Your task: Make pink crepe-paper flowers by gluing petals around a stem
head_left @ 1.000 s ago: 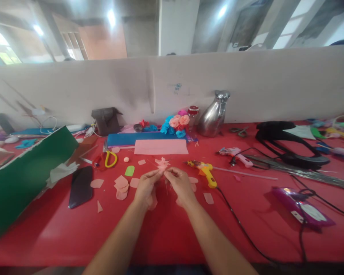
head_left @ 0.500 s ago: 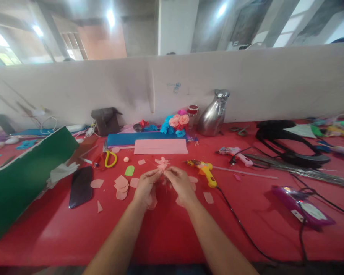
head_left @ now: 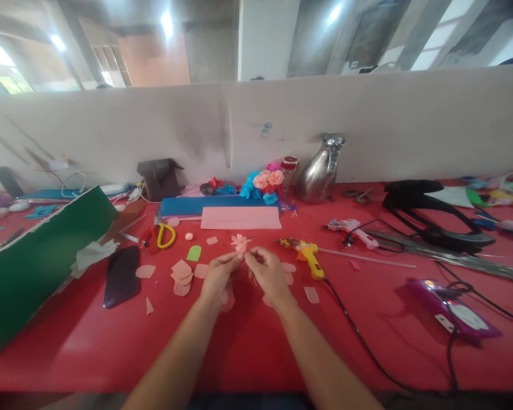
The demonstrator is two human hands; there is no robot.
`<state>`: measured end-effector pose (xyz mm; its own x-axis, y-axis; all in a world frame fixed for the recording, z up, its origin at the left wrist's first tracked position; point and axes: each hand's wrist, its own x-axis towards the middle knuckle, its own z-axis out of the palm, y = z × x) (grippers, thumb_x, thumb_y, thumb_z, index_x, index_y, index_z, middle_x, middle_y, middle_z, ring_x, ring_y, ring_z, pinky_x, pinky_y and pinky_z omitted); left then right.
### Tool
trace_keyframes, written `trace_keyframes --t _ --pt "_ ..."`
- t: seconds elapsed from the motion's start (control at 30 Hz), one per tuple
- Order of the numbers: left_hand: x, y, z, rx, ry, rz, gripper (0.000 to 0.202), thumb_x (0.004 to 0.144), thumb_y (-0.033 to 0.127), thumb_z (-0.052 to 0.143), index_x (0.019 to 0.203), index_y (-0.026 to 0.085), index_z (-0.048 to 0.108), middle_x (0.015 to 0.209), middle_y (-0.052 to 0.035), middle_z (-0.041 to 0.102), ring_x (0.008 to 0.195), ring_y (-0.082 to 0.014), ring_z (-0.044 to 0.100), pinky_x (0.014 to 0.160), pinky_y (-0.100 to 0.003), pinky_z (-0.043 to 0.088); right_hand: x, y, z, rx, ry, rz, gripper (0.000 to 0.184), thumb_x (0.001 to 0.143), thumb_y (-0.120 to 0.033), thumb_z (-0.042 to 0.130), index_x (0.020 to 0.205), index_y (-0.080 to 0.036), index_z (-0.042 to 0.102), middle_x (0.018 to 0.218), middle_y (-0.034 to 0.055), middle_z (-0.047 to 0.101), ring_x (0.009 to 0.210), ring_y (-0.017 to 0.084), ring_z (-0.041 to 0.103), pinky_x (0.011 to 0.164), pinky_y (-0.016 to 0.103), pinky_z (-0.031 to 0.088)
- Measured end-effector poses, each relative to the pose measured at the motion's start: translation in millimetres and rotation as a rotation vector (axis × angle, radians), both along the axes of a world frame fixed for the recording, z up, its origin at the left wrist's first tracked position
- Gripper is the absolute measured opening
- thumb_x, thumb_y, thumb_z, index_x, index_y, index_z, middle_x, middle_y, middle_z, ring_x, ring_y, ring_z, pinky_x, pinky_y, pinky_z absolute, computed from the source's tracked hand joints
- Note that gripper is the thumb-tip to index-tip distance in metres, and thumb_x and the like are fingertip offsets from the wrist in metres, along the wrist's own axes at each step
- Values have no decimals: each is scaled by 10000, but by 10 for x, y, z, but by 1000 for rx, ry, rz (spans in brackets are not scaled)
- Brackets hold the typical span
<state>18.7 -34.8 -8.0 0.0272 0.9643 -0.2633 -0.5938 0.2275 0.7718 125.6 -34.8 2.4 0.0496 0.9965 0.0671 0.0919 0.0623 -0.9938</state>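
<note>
Two bare forearms, reaching in from the near edge of the table covered in smooth red sheeting [head_left: 243, 359] and converging at its middle. Left hand [head_left: 216, 279]: palm turned inward, thumb and forefinger pinched at the tips. Right hand [head_left: 268, 276]: mirrored, its fingertips meeting the left's. One small pale-pink flower of thin, ruffled petals [head_left: 240, 241], held upright just beyond the fingertips, its base clamped between both hands; the exact grip of each finger cannot be told from here. Partly covered by the hands: several loose pink petals lying on the red sheeting. To the left: a small stack of rounded pink petal cut-outs [head_left: 182, 277], a lime-green arched template [head_left: 194, 253], a dark flat phone-like slab [head_left: 122, 277], and scissors with yellow and red handles [head_left: 166, 237]. Just right of the right hand: a yellow glue gun [head_left: 311, 261], nozzle toward the flower, black cord trailing nearward. Farther right: a pink glue gun [head_left: 365, 236] and a purple power box [head_left: 461, 316]. Beyond the flower: a flat pink paper rectangle [head_left: 241, 218], a blue-and-pink flower bunch [head_left: 268, 181] and a shiny steel jug [head_left: 318, 175].
</note>
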Motion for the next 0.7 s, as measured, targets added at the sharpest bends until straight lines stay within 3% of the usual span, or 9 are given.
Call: trace_keyframes --t 0.4,0.7 --pt "-26 41 -41 12 19 49 289 471 280 830 682 125 707 638 -38 670 543 -96 554 548 -219 414 -68 -50 -22 132 -166 -54 144 777 -299 526 738 -181 600 618 -5 608 514 131 540 520 235 429" --pt "-14 25 -57 9 -50 -14 248 517 278 817 684 135 703 593 -12 636 506 -71 516 522 -197 394 -62 -41 -35 129 -108 -44 150 767 -307 543 693 -184 589 613 -3 615 538 141 571 534 240 446"
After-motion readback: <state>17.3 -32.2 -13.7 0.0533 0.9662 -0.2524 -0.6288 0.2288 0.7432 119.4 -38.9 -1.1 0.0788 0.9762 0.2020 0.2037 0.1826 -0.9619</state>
